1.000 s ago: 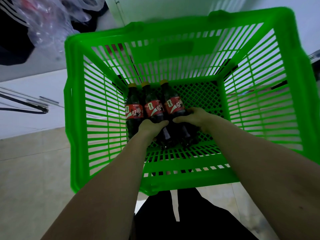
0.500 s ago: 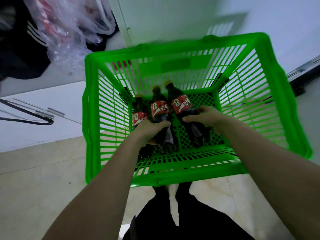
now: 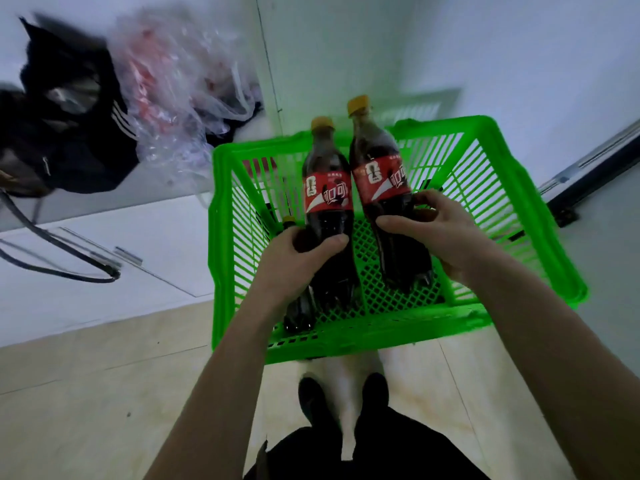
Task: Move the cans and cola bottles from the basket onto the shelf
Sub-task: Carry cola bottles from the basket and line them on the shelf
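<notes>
Left hand (image 3: 304,249), at frame centre, is closed around the lower body of one cola bottle (image 3: 327,202), just below its red label; right hand (image 3: 429,233), to its right, is wrapped around the waist of a second cola bottle (image 3: 381,174) at the lower edge of the label. Both bottles are held roughly upright with yellow caps uppermost, above the interior of the green basket (image 3: 346,348), which stands on the tiled floor (image 3: 86,393). A third bottle (image 3: 298,313) is seen lying in the basket at its lower left, largely hidden behind the left hand and wrist; only its cap and base show. No cans are visible in the basket.

The bottles appear full and are judged fairly heavy for one hand each. Their plastic walls are stiff but smooth and likely slippery; the narrowed waist under the label is judged the surest place of hold, as adopted by the right hand.

Surroundings: a crumpled clear plastic bag (image 3: 180,98) and a dark garment with white stripes (image 3: 79,133) occupy the upper left; a black cable (image 3: 52,244) loops at mid left. The shelf cannot be identified. The basket's tall slatted walls are the only obstruction, and both bottle bases must clear the rim.
</notes>
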